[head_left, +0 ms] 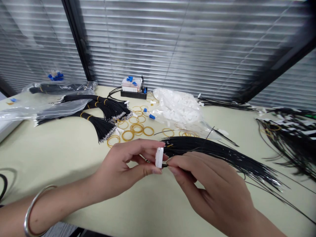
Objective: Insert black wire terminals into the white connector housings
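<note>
Between thumb and fingers, my left hand [123, 169] grips a white multi-pin connector housing [159, 157] on end, its row of small slots showing. Close against its right side, my right hand [214, 179] is closed in a pinch on a thin black wire [165, 165]. That wire meets the lower part of the housing; how deep its tip sits is hidden. Behind my right hand lies a long bundle of black wires [222, 153] with bare metal ends at the right.
Bundles of black wires [101, 126] tied with yellow bands lie at the left, near loose rubber bands [127, 135]. Behind them stands a black holder [133, 94] with blue pieces. A plastic bag of white housings [177, 105], tweezers [225, 137] and more wires [291, 141] lie farther right.
</note>
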`<state>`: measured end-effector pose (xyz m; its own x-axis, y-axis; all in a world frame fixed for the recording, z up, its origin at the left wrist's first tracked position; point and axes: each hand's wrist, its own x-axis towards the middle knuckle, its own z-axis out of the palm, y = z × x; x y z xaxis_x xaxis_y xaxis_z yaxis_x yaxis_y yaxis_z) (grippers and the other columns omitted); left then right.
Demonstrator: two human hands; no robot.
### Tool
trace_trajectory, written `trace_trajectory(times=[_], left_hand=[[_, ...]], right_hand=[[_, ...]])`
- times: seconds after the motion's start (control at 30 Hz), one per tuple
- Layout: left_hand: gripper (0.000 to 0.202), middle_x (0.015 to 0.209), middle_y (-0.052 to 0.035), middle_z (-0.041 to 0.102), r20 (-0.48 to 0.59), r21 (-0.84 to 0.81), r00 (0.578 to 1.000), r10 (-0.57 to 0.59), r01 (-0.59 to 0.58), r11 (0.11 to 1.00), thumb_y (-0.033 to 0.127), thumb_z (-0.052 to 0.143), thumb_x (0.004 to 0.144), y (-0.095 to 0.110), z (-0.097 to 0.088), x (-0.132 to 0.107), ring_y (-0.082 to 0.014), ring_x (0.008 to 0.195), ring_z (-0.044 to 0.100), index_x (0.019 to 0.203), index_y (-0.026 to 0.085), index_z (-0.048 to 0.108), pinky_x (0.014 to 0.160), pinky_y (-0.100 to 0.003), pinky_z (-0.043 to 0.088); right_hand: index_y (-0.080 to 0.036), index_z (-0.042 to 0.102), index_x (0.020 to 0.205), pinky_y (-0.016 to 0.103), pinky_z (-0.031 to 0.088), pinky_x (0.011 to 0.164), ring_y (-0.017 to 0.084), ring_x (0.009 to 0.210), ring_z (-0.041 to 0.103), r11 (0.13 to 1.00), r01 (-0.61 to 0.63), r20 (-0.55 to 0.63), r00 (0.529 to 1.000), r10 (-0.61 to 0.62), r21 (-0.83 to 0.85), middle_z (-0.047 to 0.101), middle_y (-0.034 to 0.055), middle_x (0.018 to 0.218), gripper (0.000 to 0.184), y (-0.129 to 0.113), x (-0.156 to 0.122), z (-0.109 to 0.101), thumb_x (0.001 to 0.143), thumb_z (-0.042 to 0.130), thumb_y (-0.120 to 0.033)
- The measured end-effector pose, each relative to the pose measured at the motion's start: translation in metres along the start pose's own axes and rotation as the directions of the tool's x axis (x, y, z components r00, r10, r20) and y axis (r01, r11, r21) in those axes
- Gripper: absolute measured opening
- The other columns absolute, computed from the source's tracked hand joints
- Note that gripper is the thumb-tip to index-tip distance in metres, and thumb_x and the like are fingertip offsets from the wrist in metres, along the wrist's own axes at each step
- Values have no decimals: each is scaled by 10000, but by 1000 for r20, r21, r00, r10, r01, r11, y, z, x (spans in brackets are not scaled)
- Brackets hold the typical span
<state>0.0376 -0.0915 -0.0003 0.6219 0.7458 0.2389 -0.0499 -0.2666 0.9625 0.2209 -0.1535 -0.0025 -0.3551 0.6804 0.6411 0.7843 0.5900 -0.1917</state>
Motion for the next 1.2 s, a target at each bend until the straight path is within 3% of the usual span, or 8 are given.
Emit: trace_trajectory(times=[0.43,0.67,0.77,0.9,1.1,1.2], left_hand=[[323,891,-18,718,13,39,999,34,-35,999,118,666,754,-2,1,0,-95,771,671,1068,172,614,691,-139,535],[308,882,-8,695,-152,-81,976,-155,145,986,169,679,746,-7,-1,7,-101,822,645,1040,172,588,715,-170,513],[305,897,-19,686,-214,-109,950,-227,208,972,205,691,741,-7,-4,10,-108,835,632,1024,160,588,742,-197,502],[300,882,-22,676,-239,-70,939,-247,237,969,233,704,730,-5,-6,11,-110,815,612,1003,151,611,729,-212,479],[294,831,2,646,-176,-248,926,-334,287,925,253,714,716,-8,-7,12,-78,753,588,975,152,620,722,-194,467],[261,831,-3,626,-163,-243,919,-359,315,917,283,704,717,-7,-6,13,-84,753,583,914,143,604,724,-207,470]], right_hand=[[-162,526,837,212,350,591,72,589,480,1000,-1,-23,1000,0,-6,572,-24,680,90,-1,-1,5,869,452,-121],[-142,541,916,275,371,694,145,750,517,938,91,-41,993,-111,-336,594,42,840,81,9,1,2,835,539,-149],[-158,565,849,270,321,617,131,675,489,928,135,44,991,-128,-346,568,15,746,71,12,-3,3,837,507,-120],[-167,600,794,276,253,545,117,559,437,912,201,225,966,-125,-359,501,0,623,196,19,-8,13,880,425,-141],[-147,621,895,265,316,561,122,639,511,910,206,239,963,-124,-359,576,25,716,200,24,-9,21,896,424,-176],[-138,623,931,283,365,605,139,700,528,910,227,274,953,-133,-347,604,34,801,178,22,-9,23,856,462,-141]])
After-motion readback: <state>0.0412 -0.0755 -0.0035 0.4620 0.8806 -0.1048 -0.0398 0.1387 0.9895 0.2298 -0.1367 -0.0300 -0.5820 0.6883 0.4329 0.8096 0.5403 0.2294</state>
